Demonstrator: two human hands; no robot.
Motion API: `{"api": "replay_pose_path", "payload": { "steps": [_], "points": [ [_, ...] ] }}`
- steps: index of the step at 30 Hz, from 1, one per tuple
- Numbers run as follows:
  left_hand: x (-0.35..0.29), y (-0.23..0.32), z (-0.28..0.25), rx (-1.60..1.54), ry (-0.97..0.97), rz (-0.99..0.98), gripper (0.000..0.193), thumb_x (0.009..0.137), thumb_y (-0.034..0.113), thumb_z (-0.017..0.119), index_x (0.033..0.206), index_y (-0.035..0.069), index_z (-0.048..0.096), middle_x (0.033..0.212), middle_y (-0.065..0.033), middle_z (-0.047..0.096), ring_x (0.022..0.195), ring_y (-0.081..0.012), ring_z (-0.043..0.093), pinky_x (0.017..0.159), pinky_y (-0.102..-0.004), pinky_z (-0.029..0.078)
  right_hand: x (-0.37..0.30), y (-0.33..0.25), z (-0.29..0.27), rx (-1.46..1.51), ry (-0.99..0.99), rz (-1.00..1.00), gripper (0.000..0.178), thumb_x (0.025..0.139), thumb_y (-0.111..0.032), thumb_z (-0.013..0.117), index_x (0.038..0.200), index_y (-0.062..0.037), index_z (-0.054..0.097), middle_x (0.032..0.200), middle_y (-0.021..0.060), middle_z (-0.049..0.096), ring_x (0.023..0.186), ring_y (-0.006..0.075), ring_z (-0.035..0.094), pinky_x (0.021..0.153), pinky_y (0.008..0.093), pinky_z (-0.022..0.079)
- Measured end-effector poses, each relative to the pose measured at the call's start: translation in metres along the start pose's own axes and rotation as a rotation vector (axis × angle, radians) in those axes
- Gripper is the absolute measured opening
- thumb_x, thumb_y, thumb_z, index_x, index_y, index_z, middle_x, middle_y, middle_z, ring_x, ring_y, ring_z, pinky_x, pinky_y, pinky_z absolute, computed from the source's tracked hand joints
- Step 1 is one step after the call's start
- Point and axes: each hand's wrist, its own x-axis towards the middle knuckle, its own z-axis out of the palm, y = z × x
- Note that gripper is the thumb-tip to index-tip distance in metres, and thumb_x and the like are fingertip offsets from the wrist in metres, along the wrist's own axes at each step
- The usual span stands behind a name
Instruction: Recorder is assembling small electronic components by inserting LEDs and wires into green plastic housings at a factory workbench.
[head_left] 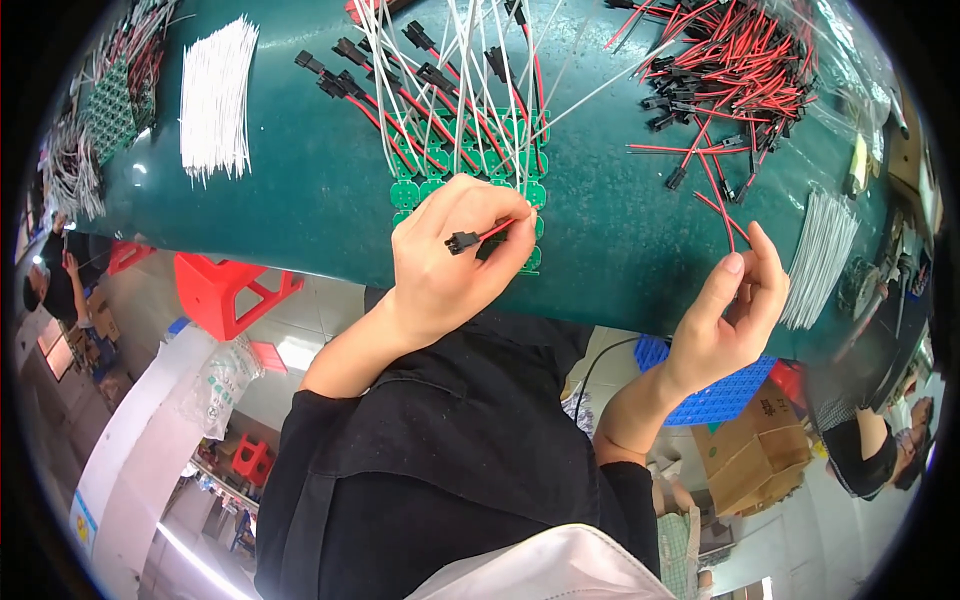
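My left hand (450,245) is closed over the near part of a panel of small green circuit boards (405,194). Between its thumb and fingers is a red-and-black wire lead with a black connector (462,242) pointing left. Several similar leads (430,118) and long white wires (462,60) rise from the boards beyond the hand. Off to the right, my right hand (735,315) pinches the end of another red-and-black wire lead (726,222) between thumb and fingertip. The board spots under my left hand are hidden.
A heap of red-and-black leads (740,65) lies at the far right, by a clear plastic bag (850,60). Bundles of white wires (218,98) and grey-white wires (820,260) flank the green table (300,200). Below are a red stool (215,295) and a cardboard box (755,450).
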Motion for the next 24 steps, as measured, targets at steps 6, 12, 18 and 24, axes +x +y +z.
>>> {"api": "replay_pose_path", "payload": {
  "steps": [6, 12, 18, 24],
  "points": [
    [-0.005, 0.000, 0.011, -0.062, 0.082, -0.060, 0.030, 0.073, -0.002, 0.078, 0.097, 0.004, 0.060, 0.078, -0.0045, 0.065, 0.061, -0.0144, 0.061, 0.052, -0.0253, 0.048, -0.010, -0.015, -0.007, 0.094, 0.048, 0.000, 0.028, 0.084, 0.005, 0.065, 0.113, 0.0050, 0.063, 0.076, 0.0002, 0.053, 0.061, 0.0069, 0.042, 0.057, 0.0219, 0.036],
    [-0.003, -0.002, 0.008, 0.042, 0.032, -0.079, 0.037, 0.075, 0.002, 0.080, 0.099, 0.006, 0.053, 0.082, -0.0038, 0.057, 0.056, -0.0128, 0.056, 0.048, -0.0264, 0.046, -0.025, -0.027, -0.016, 0.238, -0.113, 0.067, 0.024, 0.081, 0.007, 0.066, 0.105, 0.0058, 0.064, 0.084, 0.0057, 0.065, 0.057, 0.0043, 0.046, 0.058, 0.0191, 0.040],
    [0.002, -0.008, -0.007, 0.163, 0.023, 0.039, 0.027, 0.075, 0.007, 0.079, 0.088, 0.009, 0.055, 0.080, -0.0028, 0.054, 0.056, -0.0152, 0.054, 0.049, -0.0274, 0.044, -0.024, -0.039, -0.010, 0.265, -0.199, 0.015, 0.024, 0.080, 0.007, 0.067, 0.104, 0.0038, 0.065, 0.081, 0.0055, 0.066, 0.053, 0.0036, 0.044, 0.051, 0.0183, 0.038],
    [0.008, 0.018, -0.053, -0.185, -0.359, -0.067, 0.017, 0.077, 0.004, 0.077, 0.091, 0.005, 0.068, 0.082, -0.0059, 0.058, 0.068, -0.0190, 0.056, 0.062, -0.0304, 0.049, -0.011, -0.058, -0.003, 0.359, -0.456, -0.124, 0.030, 0.070, 0.012, 0.066, 0.097, -0.0003, 0.068, 0.064, 0.0039, 0.059, 0.046, 0.0139, 0.048, 0.044, 0.0262, 0.038]
  ]
}}
